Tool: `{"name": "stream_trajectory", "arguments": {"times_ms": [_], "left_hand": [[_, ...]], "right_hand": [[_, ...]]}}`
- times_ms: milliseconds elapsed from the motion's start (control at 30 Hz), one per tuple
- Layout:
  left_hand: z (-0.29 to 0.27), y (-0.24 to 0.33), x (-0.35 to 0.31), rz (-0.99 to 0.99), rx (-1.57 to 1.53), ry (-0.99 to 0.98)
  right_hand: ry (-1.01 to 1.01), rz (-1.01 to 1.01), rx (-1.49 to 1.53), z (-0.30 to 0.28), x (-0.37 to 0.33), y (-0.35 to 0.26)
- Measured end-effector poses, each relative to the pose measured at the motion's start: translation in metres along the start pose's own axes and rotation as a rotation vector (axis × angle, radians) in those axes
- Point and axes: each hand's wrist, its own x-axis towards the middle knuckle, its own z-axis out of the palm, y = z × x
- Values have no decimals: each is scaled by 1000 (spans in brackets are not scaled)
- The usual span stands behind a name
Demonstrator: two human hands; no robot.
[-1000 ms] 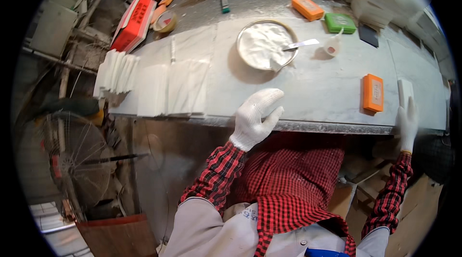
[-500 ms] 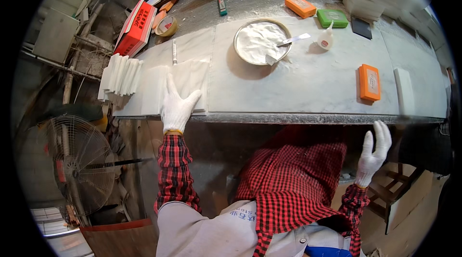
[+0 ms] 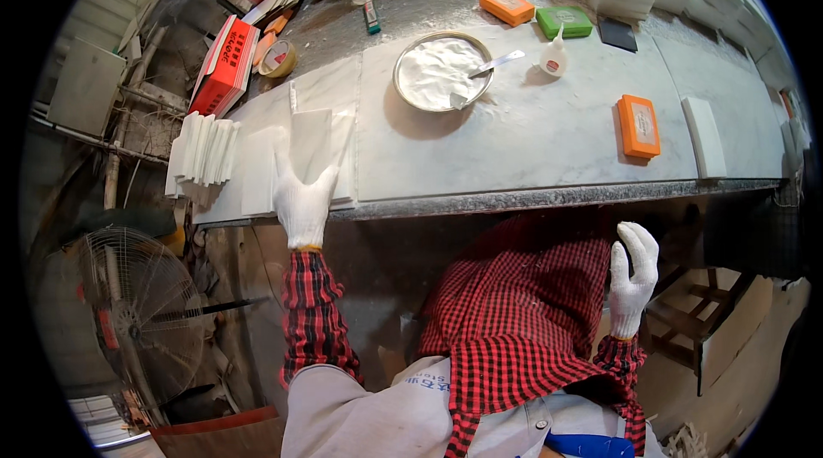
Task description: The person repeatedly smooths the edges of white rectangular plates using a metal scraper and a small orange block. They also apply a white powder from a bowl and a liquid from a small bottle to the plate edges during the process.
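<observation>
White knitted gloves cover both my hands. At the left of the table, my left hand has its thumb and fingers along opposite sides of a small pale stone tile. This tile looks tipped up from the table; the fingertips are blurred. More flat white tiles lie beneath and beside it, and a thin white stick lies just behind. Below the table's front edge, at the right, my right hand is raised, fingers loosely bent and apart, holding nothing.
A round tin of white paste with a spatula stands mid-table. A squeeze bottle and orange box lie to its right. Upright tiles stand leftmost, near a red-white box. A fan stands at the lower left.
My left hand has closed around the sides of a tile, which now shows tipped up between thumb and fingers. My right hand has shifted slightly left and down in view. The view has turned slightly.
</observation>
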Motion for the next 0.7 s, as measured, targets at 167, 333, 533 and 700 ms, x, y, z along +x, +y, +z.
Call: {"name": "stream_trajectory", "arguments": {"times_ms": [167,333,533,700], "left_hand": [[-2,26,-35,286,-23,46],[32,103,-93,374,-312,-312],[67,132,-125,623,-375,-541],[70,128,-122,2,-853,-1013]], "right_hand": [[-155,161,387,23,5,-41],[-485,365,1028,75,33,-71],[-110,630,1212,83,34,-67],[-31,749,1423,82,21,-43]]}}
